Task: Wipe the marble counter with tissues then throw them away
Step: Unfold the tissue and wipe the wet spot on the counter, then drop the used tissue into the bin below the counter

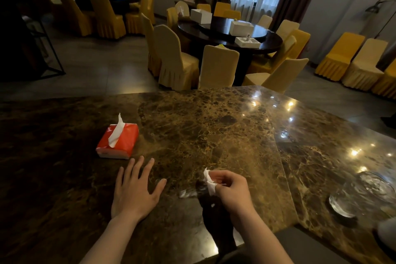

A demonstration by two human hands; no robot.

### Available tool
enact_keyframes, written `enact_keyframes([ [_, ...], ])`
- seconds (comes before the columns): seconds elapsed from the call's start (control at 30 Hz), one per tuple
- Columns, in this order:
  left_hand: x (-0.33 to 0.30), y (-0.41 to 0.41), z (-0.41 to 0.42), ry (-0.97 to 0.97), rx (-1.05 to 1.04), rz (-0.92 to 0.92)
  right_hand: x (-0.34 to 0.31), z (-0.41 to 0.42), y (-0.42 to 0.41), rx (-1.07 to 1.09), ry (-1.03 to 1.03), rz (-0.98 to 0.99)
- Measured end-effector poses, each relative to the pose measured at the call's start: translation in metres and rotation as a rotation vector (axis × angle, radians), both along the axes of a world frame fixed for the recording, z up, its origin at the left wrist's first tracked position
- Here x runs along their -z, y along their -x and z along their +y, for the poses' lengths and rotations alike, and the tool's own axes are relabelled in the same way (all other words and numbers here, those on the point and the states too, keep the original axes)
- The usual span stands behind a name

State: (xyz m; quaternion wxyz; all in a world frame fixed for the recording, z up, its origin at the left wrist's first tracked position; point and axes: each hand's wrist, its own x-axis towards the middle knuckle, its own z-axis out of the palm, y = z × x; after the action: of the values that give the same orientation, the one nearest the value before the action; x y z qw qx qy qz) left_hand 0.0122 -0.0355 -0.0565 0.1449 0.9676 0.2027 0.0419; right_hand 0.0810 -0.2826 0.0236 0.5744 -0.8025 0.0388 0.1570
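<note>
A brown veined marble counter (214,126) fills the lower half of the head view. On it, left of centre, lies a red tissue pack (117,140) with one white tissue sticking up from its slot. My left hand (135,191) rests flat on the counter just below the pack, fingers spread, holding nothing. My right hand (231,188) hovers a little above the counter to the right, its fingers pinched on a small crumpled white tissue (209,181).
A glass ashtray (364,193) sits on the counter at the right. Beyond the counter's far edge stand cloth-covered chairs (218,66) and a dark round table (231,36) with white boxes. More yellow chairs line the right wall.
</note>
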Motion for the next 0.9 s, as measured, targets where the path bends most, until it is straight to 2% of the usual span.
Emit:
enact_keyframes([
  [0.17, -0.007, 0.006, 0.001, 0.069, 0.026, -0.067, -0.019, 0.008, 0.021, -0.09, -0.193, 0.08],
  [0.4, -0.014, 0.054, 0.017, -0.04, -0.034, -0.03, -0.027, 0.037, 0.067, -0.248, -0.24, 0.132],
  [0.57, -0.012, 0.095, 0.036, -0.081, -0.107, -0.021, -0.026, 0.055, 0.112, -0.445, -0.174, 0.114],
  [0.73, -0.008, 0.132, 0.061, -0.071, -0.162, 0.007, -0.009, 0.073, 0.164, -0.763, -0.148, 0.129],
  [0.9, -0.003, 0.155, 0.074, -0.078, -0.192, 0.024, 0.027, 0.085, 0.209, -0.982, 0.094, 0.055],
])
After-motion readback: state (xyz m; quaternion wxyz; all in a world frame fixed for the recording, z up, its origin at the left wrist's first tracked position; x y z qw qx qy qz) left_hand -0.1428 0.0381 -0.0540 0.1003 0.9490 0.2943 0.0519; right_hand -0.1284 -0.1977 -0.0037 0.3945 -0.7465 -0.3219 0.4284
